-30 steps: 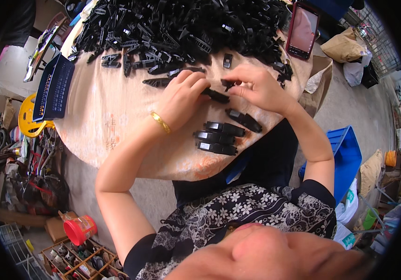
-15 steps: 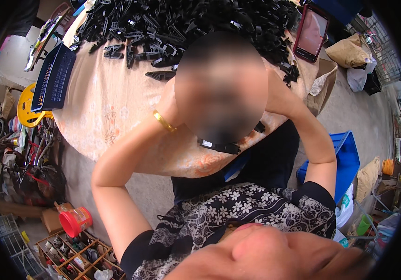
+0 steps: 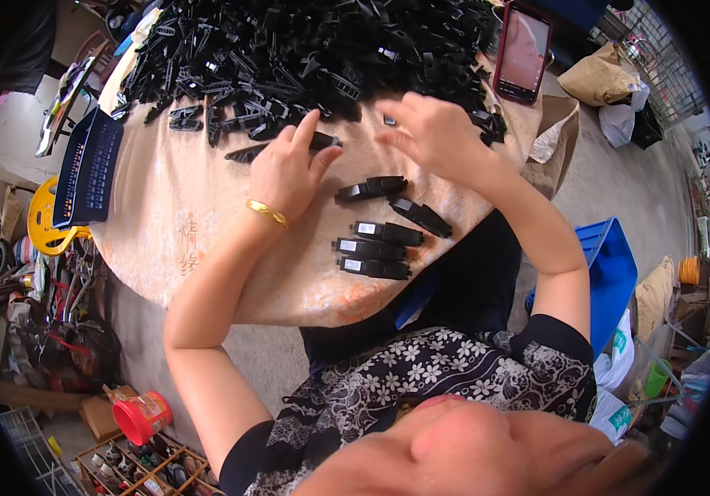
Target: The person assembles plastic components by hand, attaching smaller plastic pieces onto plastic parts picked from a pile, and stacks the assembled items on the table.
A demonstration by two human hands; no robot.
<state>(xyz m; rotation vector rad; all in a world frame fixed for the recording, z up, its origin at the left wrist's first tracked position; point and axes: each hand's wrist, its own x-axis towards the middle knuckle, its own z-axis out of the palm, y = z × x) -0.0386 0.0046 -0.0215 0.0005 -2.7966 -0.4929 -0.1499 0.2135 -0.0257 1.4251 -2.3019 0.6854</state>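
My left hand (image 3: 284,172), a gold bangle on its wrist, is over the cloth-covered table with thumb and forefinger spread apart. A black plastic part (image 3: 323,141) shows between those fingers; it does not look gripped. Another slim black part (image 3: 247,154) lies beside this hand. Opposite, my right hand (image 3: 433,136) has its fingers apart at the near edge of the heap of black plastic parts (image 3: 289,58). A small dark bit shows by its fingertips, too small to name. Between my forearms lie several black parts (image 3: 373,249) with white labels, some in a short stack of rows.
A phone (image 3: 523,51) in a red case stands at the table's right edge. Left of the table, a dark blue basket (image 3: 90,169) rests on a yellow stool (image 3: 43,217). A blue crate (image 3: 611,281) is at the right, and a red bucket (image 3: 141,417) at the lower left.
A blurred patch hid both hands before; now they show, set apart with fingers spread. Black parts on the near cloth have come into sight. The whole view has shifted slightly.
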